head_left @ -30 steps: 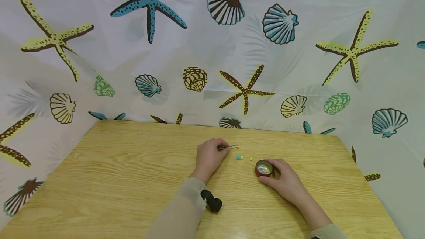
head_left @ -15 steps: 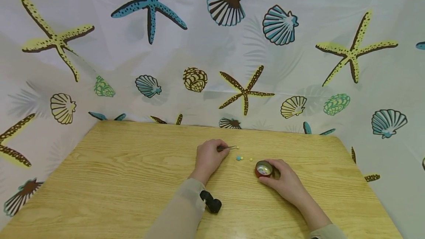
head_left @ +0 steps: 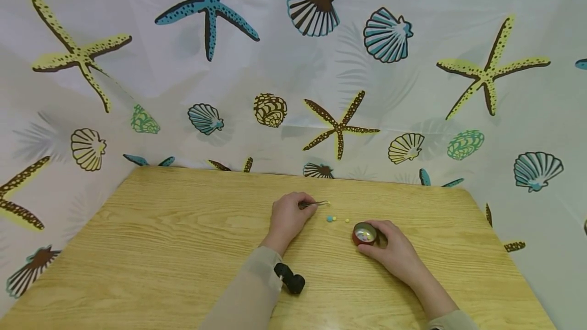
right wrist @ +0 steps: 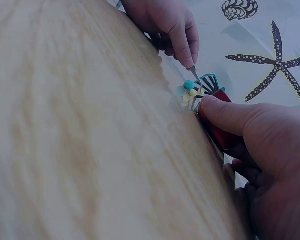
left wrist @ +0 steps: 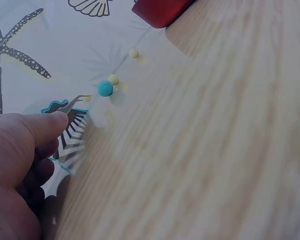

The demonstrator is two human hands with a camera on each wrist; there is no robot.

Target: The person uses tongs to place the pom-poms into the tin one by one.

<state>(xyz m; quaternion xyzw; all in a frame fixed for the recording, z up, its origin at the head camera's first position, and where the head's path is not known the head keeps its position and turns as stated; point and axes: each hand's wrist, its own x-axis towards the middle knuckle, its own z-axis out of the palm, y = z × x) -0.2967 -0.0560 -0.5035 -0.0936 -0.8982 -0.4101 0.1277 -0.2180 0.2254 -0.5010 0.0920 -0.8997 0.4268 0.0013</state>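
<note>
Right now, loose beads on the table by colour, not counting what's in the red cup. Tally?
Yellow beads: 3, one at the tweezers' tip, two beside the blue one
Blue beads: 1
Total: 4
The left hand holds the tweezers; the right hand holds the red cup.

wooden table (head_left: 160,233), seashell-print curtain (head_left: 275,65)

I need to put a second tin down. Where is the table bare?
Bare wood spans the table left of the left hand, and the near right corner. Crowded: beads between the tweezers and the red tin in the right hand.
</note>
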